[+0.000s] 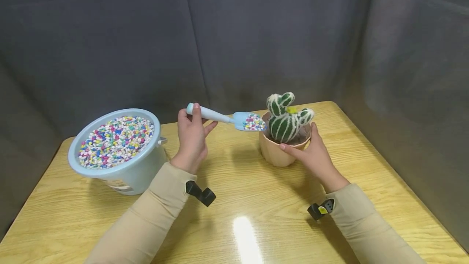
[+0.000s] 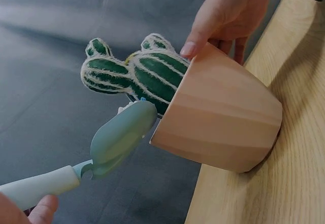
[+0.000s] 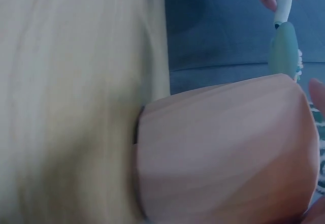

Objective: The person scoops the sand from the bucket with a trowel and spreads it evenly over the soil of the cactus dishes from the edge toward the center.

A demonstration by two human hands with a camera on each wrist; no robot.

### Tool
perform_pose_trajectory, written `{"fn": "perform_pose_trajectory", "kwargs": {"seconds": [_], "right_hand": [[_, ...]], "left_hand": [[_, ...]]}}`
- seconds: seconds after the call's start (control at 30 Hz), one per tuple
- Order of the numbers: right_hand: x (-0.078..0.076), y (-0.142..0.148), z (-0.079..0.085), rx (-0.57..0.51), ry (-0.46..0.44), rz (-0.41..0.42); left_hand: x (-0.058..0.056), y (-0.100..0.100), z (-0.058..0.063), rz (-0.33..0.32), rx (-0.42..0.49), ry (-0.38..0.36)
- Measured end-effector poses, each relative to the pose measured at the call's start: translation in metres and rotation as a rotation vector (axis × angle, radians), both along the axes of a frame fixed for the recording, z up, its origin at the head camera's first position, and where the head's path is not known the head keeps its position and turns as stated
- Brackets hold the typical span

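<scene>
My left hand [image 1: 193, 139] grips the pale handle of a light blue scoop [image 1: 239, 121]. Multicoloured pebbles [image 1: 254, 122] lie in the scoop's blade, whose tip is at the left rim of a peach flowerpot [image 1: 277, 156]. In the pot stands a green cactus [image 1: 283, 127] with white fuzzy stripes and a yellow bit on it. My right hand [image 1: 316, 156] holds the pot's right side, thumb at the near rim; its other fingers are partly hidden behind the pot. The left wrist view shows the scoop's underside [image 2: 122, 137] close to the pot's rim.
A light blue bucket [image 1: 146, 170] full of multicoloured pebbles stands on the left of the wooden table [image 1: 220, 215]. Grey cloth [image 1: 146, 44] hangs behind the table and at its sides. A black wrist camera [image 1: 200, 193] is on each sleeve.
</scene>
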State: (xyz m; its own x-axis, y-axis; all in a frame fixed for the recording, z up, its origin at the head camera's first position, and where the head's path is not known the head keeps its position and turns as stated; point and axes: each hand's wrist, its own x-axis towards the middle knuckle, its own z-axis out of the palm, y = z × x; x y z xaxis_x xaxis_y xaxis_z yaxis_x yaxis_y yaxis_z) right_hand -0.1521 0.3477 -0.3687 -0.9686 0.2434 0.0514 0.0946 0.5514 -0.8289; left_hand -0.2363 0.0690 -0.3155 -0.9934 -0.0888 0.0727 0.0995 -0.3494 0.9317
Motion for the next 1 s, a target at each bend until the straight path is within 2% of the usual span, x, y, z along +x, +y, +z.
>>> {"fn": "perform_pose_trajectory", "kwargs": {"seconds": [0.17, 0.4, 0.67, 0.83, 1.0], "right_hand": [[-0.002, -0.002, 0.004, 0.011, -0.014, -0.01], [-0.002, -0.002, 0.0, -0.016, 0.009, -0.006], [-0.003, -0.005, -0.01, -0.066, 0.066, -0.023], [-0.003, 0.0, -0.006, -0.017, 0.027, -0.018], [-0.008, 0.005, -0.004, 0.023, 0.026, 0.01]], "left_hand": [[0.0, 0.002, 0.003, -0.003, -0.039, 0.02], [0.003, 0.005, 0.008, -0.013, -0.08, 0.033], [0.003, 0.01, 0.003, -0.013, -0.123, 0.054], [0.003, 0.011, 0.005, -0.006, -0.146, 0.084], [0.004, 0.01, 0.011, 0.008, -0.171, 0.107]]}}
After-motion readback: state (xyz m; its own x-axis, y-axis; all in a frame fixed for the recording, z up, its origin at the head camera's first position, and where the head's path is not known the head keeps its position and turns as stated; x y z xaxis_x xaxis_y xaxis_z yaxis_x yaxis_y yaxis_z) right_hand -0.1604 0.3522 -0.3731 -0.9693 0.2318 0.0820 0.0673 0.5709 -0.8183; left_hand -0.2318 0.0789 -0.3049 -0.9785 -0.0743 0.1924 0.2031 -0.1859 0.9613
